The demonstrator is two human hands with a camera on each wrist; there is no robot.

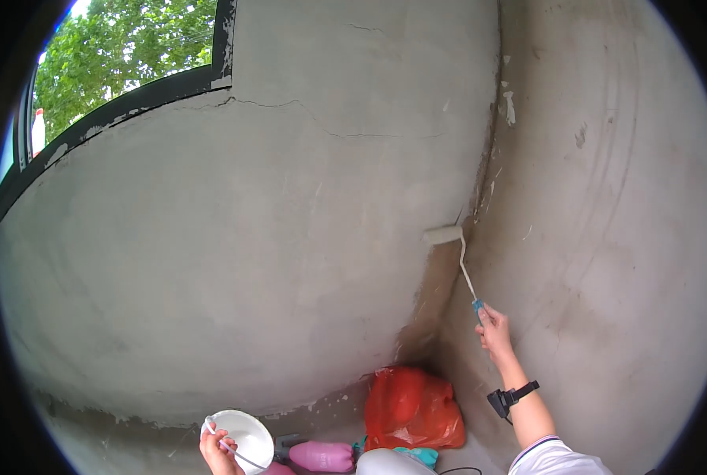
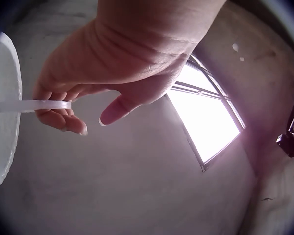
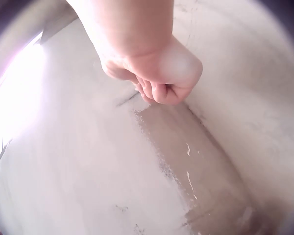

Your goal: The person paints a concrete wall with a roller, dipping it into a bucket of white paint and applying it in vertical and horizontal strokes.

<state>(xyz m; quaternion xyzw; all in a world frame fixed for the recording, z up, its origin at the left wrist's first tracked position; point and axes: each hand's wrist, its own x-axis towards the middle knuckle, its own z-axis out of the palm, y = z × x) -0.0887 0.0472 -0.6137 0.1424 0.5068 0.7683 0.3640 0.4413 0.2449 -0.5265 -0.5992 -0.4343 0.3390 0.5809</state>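
My right hand (image 1: 494, 327) grips the blue handle (image 1: 478, 305) of a small paint roller (image 1: 444, 234), whose white sleeve presses on the grey wall right at the corner (image 1: 456, 261). In the right wrist view the fist (image 3: 157, 73) is curled tight, with a darker wet strip (image 3: 186, 166) running along the corner below it. My left hand (image 1: 217, 451) holds a white bucket (image 1: 247, 434) by its thin white handle (image 2: 29, 105), fingers hooked around the strap. The bucket's rim (image 2: 5, 112) shows at the left edge of the left wrist view.
An orange plastic bag (image 1: 413, 408) lies on the floor in the corner. Pink bottles (image 1: 322, 456) and a white rounded object (image 1: 389, 462) sit beside it. A dark-framed window (image 1: 124, 87) with trees outside is at upper left. A wrist camera strap (image 1: 512, 394) sits on my right forearm.
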